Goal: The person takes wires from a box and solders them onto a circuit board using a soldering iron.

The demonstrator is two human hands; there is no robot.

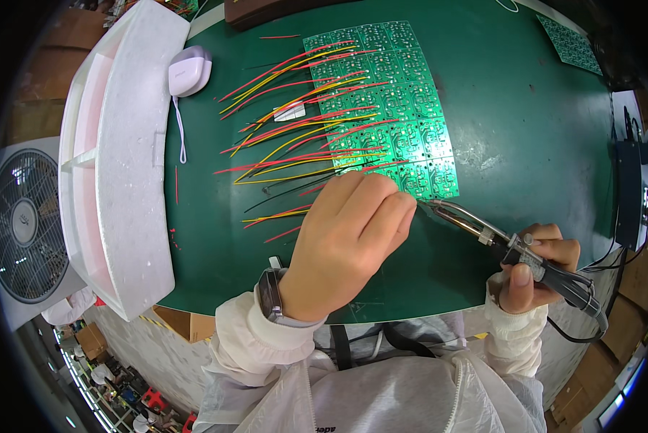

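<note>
My right hand [537,267] grips a soldering iron [511,249] by its dark handle. A thin metal tube runs along the iron, and its tip meets the near edge of a green circuit board panel [428,133]. Close beside that tip, my left hand [356,234] is closed in a pinch over the panel's near corner. Whatever its fingertips hold is hidden from view. Red, yellow and black wires [288,123] lie in groups, their right ends on the panel and their left ends fanned over the green table mat.
A white foam tray [125,151] and a pale lilac case [190,71] with a strap are on the left. Another circuit board [569,45] lies far right, near a dark box-shaped device [631,195]. A cable hangs from the iron. Beyond the table stands a fan [26,220].
</note>
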